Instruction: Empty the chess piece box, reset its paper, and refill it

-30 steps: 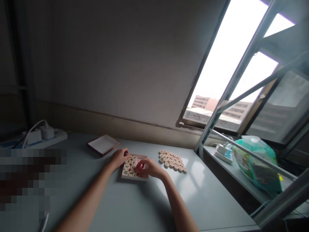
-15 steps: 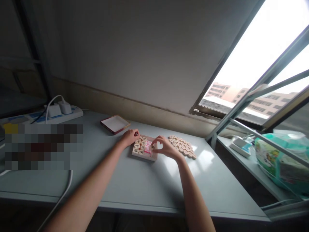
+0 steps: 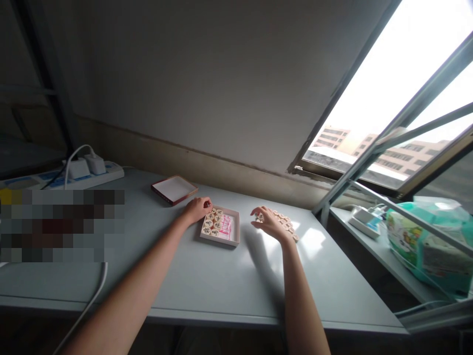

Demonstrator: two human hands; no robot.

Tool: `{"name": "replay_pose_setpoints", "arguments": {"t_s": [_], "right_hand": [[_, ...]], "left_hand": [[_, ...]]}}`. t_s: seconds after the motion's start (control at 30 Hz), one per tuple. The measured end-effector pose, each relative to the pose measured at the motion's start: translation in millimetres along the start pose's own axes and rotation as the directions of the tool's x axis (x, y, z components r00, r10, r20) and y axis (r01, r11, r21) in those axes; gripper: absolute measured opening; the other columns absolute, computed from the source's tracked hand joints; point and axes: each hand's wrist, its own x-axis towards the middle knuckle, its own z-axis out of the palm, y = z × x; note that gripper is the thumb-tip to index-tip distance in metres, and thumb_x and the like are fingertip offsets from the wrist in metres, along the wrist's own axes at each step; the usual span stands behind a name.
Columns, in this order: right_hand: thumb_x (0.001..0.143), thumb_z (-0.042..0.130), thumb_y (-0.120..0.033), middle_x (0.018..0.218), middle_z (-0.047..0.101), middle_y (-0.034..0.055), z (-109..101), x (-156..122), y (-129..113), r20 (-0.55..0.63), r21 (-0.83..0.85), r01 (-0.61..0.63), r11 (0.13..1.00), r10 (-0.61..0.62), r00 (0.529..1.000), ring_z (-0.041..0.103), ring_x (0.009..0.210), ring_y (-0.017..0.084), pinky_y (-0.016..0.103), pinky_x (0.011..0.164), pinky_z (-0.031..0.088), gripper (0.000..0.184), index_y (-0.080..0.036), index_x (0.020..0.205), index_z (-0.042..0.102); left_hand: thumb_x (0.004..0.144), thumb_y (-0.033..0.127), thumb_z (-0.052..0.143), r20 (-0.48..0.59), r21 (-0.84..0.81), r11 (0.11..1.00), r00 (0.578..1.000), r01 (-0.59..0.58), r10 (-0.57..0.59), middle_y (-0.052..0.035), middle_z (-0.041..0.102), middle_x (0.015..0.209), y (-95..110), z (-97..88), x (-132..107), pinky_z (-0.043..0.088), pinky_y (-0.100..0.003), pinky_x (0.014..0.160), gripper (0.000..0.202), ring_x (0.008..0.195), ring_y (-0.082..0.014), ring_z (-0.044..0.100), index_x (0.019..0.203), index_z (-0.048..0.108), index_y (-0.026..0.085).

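Upper left of frame I see a power strip with plugs. Center left on the grey table, an empty box lid. My left hand is curled against the upper-left corner of the box; I can't tell if it grips. The box sits mid-frame, with round game pieces filling its left half. My right hand is released, fingers loose, touching the left edge of the loose pieces just right of the box. Far right is a green bag.

discs beige, black marks | box white, pink lines | table grey
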Motion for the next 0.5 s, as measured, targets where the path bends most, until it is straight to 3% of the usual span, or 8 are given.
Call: {"name": "replay_pose_setpoints", "arguments": {"t_s": [0.07, 0.17, 0.37, 0.5], "right_hand": [[0.075, 0.054, -0.026, 0.096, 0.052, 0.0017, 0.8, 2.0, -6.5, -0.079, -0.076, 0.004, 0.997, -0.01, 0.997, 0.047, 0.09, 0.017, 0.029, 0.077, 0.036, 0.021, -0.026, 0.095, 0.056], [0.075, 0.053, -0.024, 0.1, 0.054, 0.0045, 1.2, 2.4, -4.5, -0.174, -0.191, -0.112, 0.975, 0.078, 0.982, 0.047, 0.095, 0.021, 0.032, 0.078, 0.035, 0.02, -0.024, 0.094, 0.06], [0.076, 0.051, -0.028, 0.093, 0.06, 0.0034, 4.2, 1.5, 10.9, -0.032, -0.079, -0.179, 0.981, 0.177, 0.984, 0.055, 0.082, 0.018, 0.027, 0.071, 0.037, 0.02, -0.023, 0.091, 0.063], [0.075, 0.052, -0.033, 0.097, 0.06, 0.0031, 4.1, 1.7, 10.6, -0.158, -0.179, -0.257, 0.95, 0.23, 0.96, 0.054, 0.089, 0.02, 0.03, 0.075, 0.033, 0.021, -0.026, 0.091, 0.063]], "left_hand": [[0.074, 0.027, 0.046, 0.002, -0.012, 1.0, 1.0, -0.006, 0.006, -0.0048, 0.066, 0.076, 0.2, -0.3, -0.1, 0.039, -0.022, 0.06, 0.021, 0.067, -0.0146, 0.057, 0.078, 0.062, 0.015], [0.074, 0.026, 0.046, 0.001, -0.026, 1.0, 1.0, -0.014, 0.014, -0.005, 0.066, 0.077, -0.2, -0.1, 0.2, 0.039, -0.022, 0.062, 0.02, 0.07, -0.0149, 0.057, 0.078, 0.062, 0.016], [0.073, 0.027, 0.047, 0.002, -0.018, 1.0, 1.0, 0.003, -0.003, -0.0055, 0.065, 0.078, 0.1, 0.4, 0.5, 0.039, -0.022, 0.062, 0.019, 0.072, -0.016, 0.058, 0.078, 0.062, 0.016], [0.073, 0.027, 0.047, 0.009, -0.016, 1.0, 1.0, 0.019, -0.018, -0.0047, 0.065, 0.077, 1.4, -0.7, -0.6, 0.038, -0.022, 0.06, 0.019, 0.07, -0.0152, 0.057, 0.078, 0.061, 0.016]]}}
